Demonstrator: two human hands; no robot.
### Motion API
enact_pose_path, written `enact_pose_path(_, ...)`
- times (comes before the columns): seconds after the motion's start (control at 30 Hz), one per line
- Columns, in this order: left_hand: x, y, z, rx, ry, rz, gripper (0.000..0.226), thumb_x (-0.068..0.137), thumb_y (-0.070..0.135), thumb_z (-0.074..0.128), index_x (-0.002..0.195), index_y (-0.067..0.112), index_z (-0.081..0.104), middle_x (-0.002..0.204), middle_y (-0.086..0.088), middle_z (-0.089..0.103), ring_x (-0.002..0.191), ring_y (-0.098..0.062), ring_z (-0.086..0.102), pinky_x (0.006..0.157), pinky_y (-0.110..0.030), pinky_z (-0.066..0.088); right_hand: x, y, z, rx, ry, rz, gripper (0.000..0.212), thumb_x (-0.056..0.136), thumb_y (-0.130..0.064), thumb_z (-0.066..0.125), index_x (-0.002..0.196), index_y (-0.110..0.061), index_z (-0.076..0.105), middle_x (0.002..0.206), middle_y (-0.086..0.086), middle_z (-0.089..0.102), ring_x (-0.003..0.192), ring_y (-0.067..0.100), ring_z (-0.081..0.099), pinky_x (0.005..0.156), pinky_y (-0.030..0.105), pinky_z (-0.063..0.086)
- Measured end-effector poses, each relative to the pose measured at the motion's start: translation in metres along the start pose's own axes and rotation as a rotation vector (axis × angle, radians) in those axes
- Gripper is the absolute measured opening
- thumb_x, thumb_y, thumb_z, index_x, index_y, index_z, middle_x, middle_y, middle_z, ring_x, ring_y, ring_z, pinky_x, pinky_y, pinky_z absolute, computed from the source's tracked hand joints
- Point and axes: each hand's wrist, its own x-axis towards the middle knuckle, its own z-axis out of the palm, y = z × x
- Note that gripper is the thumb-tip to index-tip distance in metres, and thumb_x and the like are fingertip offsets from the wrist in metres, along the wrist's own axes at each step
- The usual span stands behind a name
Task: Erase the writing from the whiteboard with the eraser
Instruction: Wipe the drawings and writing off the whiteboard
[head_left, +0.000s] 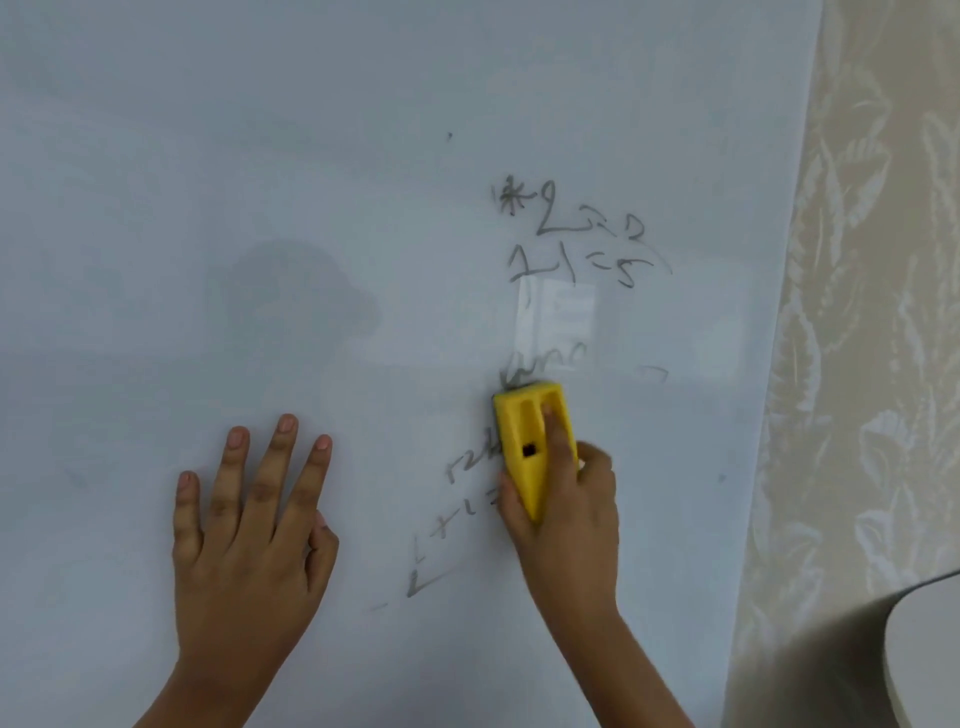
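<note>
Fingers (553, 431) atop yellow eraser (524, 441)

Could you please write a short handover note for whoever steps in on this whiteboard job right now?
Left hand: empty, flat on the whiteboard, fingers spread.
Right hand: grip closed around the yellow eraser, pressed on the board in the middle of the writing.
Done: a band just above the eraser looks largely wiped, though glare makes it hard to judge.
Left: the upper lines of writing, faint marks just above the eraser, and the lower lines to its left and below.
</note>
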Motion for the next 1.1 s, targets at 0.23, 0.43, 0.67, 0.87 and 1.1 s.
enact_pose_path(0.23,-0.004,-0.002,0.001,0.01,-0.007,0.021,0.05,0.094,0.018,0.037,0.143,0.01,0.043,0.15,-0.015,0.037,0.142,-0.036,0.026,0.115,-0.054,0.017,0.049,0.022,-0.02,-0.024,0.115,0.311,0.067,0.088,-0.037,0.053,0.144,-0.023,0.02,0.122,0.02,0.042,0.104,0.037,0.044,0.084,0.049,0.041)
enact_pose_path(0.43,-0.002,-0.002,0.001,-0.001,0.001,0.014,0.049,0.094,0.019,0.035,0.142,0.012,0.043,0.147,-0.014,0.041,0.14,-0.035,0.028,0.114,-0.054,0.019,-0.002,-0.03,-0.003,-0.035,-0.031,-0.121,0.073,0.076,-0.038,0.068,0.138,-0.031,0.03,0.11,0.017,0.053,0.088,0.032,0.055,0.066,0.044,0.048)
enact_pose_path(0.67,-0.006,-0.002,0.005,0.015,0.031,0.021,0.052,0.092,0.019,0.036,0.144,0.013,0.041,0.152,-0.01,0.033,0.147,-0.029,0.019,0.114,-0.054,0.018,0.041,0.014,-0.018,0.037,0.07,0.222,0.069,0.085,-0.039,0.058,0.143,-0.03,0.021,0.124,0.018,0.042,0.107,0.035,0.044,0.085,0.05,0.044)
enact_pose_path(0.87,-0.004,-0.001,0.003,-0.001,0.021,0.017,0.05,0.093,0.019,0.035,0.142,0.012,0.042,0.149,-0.012,0.038,0.146,-0.03,0.02,0.115,-0.053,0.017,0.007,-0.028,-0.004,-0.006,0.002,-0.074,0.073,0.075,-0.034,0.07,0.137,-0.03,0.032,0.111,0.019,0.053,0.088,0.036,0.053,0.069,0.046,0.047)
enact_pose_path(1.1,-0.005,-0.001,0.002,-0.002,0.001,0.016,0.049,0.095,0.02,0.033,0.142,0.012,0.042,0.149,-0.012,0.037,0.141,-0.035,0.026,0.114,-0.054,0.018,0.038,-0.009,-0.011,0.016,0.132,0.2,0.067,0.085,-0.038,0.058,0.142,-0.029,0.025,0.121,0.018,0.043,0.103,0.035,0.044,0.081,0.047,0.041)
